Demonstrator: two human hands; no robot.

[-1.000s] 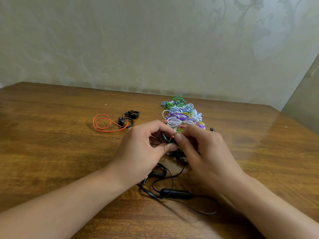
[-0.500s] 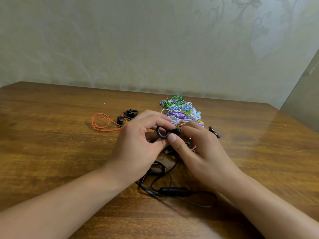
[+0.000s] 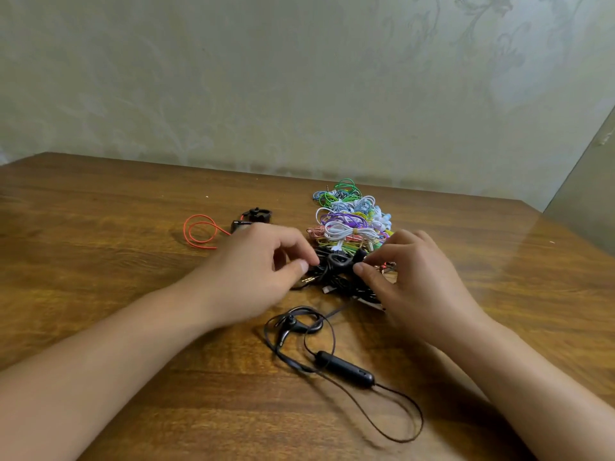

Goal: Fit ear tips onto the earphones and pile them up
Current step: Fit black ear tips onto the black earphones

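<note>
Earphones, black (image 3: 337,261), held at mid-desk (image 3: 100,294) just before the coloured cable pile (image 3: 349,221); earpiece long axis runs left–right, ear hook loop toward left hand. Left hand (image 3: 253,271): thumb and fingers pinch hook end. Right hand (image 3: 412,281): fingers pinch bud end. Cable and inline remote (image 3: 344,367) trail toward near edge. Red-cabled earphones (image 3: 213,231) lie left, apart.

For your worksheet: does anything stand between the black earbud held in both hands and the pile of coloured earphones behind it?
Nothing visible does. The black earbud with its ear hook, pinched between the left hand and right hand, sits right at the near edge of the heap of coloured coiled earphones, among black cables.
</note>
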